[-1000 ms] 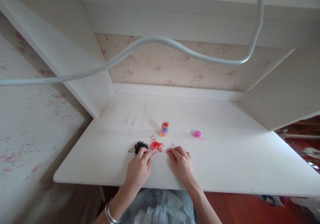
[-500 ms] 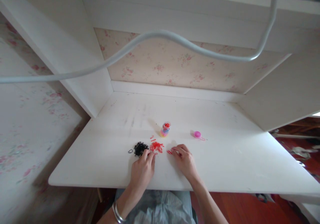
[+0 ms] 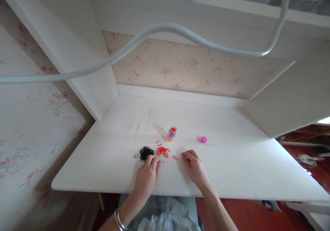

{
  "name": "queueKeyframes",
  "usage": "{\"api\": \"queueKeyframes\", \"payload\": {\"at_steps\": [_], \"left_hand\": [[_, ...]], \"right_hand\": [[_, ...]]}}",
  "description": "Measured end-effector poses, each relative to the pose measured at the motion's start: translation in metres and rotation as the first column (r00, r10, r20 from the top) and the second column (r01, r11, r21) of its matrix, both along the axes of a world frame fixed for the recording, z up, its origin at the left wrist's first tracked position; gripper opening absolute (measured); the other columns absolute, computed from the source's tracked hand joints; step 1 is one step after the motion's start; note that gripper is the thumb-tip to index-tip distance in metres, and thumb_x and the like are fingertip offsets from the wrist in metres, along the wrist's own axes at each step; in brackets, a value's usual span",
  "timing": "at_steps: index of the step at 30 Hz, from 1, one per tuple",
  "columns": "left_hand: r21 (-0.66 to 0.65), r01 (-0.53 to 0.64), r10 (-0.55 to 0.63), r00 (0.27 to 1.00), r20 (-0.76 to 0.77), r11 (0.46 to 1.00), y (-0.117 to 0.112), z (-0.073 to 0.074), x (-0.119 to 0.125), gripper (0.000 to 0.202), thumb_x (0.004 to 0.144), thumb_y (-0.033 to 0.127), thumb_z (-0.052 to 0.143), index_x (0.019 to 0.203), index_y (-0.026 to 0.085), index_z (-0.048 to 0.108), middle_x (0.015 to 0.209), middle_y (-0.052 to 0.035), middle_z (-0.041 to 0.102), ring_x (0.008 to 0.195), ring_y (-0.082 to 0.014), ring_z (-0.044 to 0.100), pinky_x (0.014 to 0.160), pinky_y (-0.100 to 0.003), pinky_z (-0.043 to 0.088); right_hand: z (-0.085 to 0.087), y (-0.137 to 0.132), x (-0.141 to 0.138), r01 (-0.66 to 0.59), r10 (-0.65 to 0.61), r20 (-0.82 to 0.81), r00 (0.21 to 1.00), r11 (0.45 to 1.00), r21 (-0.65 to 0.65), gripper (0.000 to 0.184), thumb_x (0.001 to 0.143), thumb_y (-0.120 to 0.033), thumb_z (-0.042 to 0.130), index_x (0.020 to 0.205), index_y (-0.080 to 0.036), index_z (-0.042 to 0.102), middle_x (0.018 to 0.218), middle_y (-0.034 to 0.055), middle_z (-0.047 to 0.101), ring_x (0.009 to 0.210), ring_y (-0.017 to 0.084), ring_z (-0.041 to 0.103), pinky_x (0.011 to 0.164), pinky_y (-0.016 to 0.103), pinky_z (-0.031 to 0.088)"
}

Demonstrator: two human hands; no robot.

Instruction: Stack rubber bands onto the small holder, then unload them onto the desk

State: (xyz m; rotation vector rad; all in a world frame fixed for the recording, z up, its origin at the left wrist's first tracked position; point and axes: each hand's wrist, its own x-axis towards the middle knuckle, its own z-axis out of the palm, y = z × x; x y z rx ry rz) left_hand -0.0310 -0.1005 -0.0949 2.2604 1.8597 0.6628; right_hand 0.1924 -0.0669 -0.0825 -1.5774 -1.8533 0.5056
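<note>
On the white desk, a pile of small black rubber bands (image 3: pixel 146 153) lies beside a heap of red rubber bands (image 3: pixel 162 151). My left hand (image 3: pixel 147 171) is at the near edge of the black pile, fingers pinched, with a red rubber band (image 3: pixel 162 161) poking out at the fingertips. Further right, my right hand (image 3: pixel 194 165) has thumb and fingers pressed together; whatever is in them is too small to tell. One loose red band (image 3: pixel 175 157) rests between the hands. Behind the heaps stands an uncapped clear jar (image 3: pixel 171 134) holding bands in several colours.
A pink lid (image 3: pixel 203 139) lies to the right, a reddish band beside it. One black band (image 3: pixel 135 155) sits left of the black pile. A pale cable or tube (image 3: pixel 167 28) crosses high in front. White side panels and a shelf frame the desk (image 3: pixel 247 172).
My right hand has moved slightly right, away from the loose red band, which now shows fully. My left hand has shifted slightly towards me, the red band at its fingertips with it.
</note>
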Motion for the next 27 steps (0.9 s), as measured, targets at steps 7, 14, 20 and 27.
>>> {"api": "queueKeyframes", "payload": {"at_steps": [7, 14, 20, 27], "left_hand": [[0.009, -0.001, 0.002, 1.0, -0.017, 1.0, 0.003, -0.002, 0.0, 0.025, 0.097, 0.029, 0.034, 0.095, 0.022, 0.058, 0.097, -0.0017, 0.061, 0.073, -0.0114, 0.063, 0.055, -0.021, 0.043], [-0.005, -0.012, 0.012, 1.0, 0.011, 1.0, 0.002, -0.001, 0.0, 0.027, 0.098, 0.028, 0.033, 0.094, 0.022, 0.059, 0.096, -0.0027, 0.062, 0.072, -0.0113, 0.064, 0.057, -0.022, 0.043], [0.005, -0.007, 0.006, 1.0, 0.029, 1.0, 0.003, 0.002, 0.0, 0.026, 0.097, 0.027, 0.035, 0.092, 0.023, 0.06, 0.093, -0.0023, 0.062, 0.073, -0.012, 0.065, 0.058, -0.022, 0.045], [-0.007, 0.014, -0.013, 0.984, 0.176, 1.0, 0.005, 0.003, -0.002, 0.023, 0.096, 0.027, 0.037, 0.094, 0.022, 0.059, 0.095, -0.0029, 0.061, 0.078, -0.0125, 0.064, 0.065, -0.022, 0.049]], "right_hand": [[0.06, 0.034, -0.012, 0.093, -0.078, -0.092, 0.993, 0.98, 0.177, 0.029, 0.094, -0.039, 0.044, 0.09, -0.021, 0.067, 0.094, 0.0065, 0.06, 0.072, 0.014, 0.056, 0.064, 0.026, 0.047], [0.093, 0.071, -0.037, 0.004, 0.001, -0.022, 1.0, 0.969, 0.247, 0.03, 0.092, -0.039, 0.046, 0.091, -0.02, 0.068, 0.094, 0.0065, 0.061, 0.067, 0.012, 0.055, 0.065, 0.026, 0.046], [0.089, 0.076, -0.041, -0.029, 0.028, 0.009, 1.0, 0.974, 0.227, 0.026, 0.091, -0.035, 0.047, 0.088, -0.021, 0.069, 0.093, 0.005, 0.061, 0.068, 0.012, 0.055, 0.063, 0.025, 0.043], [0.084, 0.056, -0.02, 0.104, -0.077, -0.118, 0.99, 0.965, 0.243, 0.027, 0.092, -0.037, 0.046, 0.086, -0.02, 0.067, 0.092, 0.0046, 0.06, 0.065, 0.011, 0.052, 0.061, 0.025, 0.044]]}}
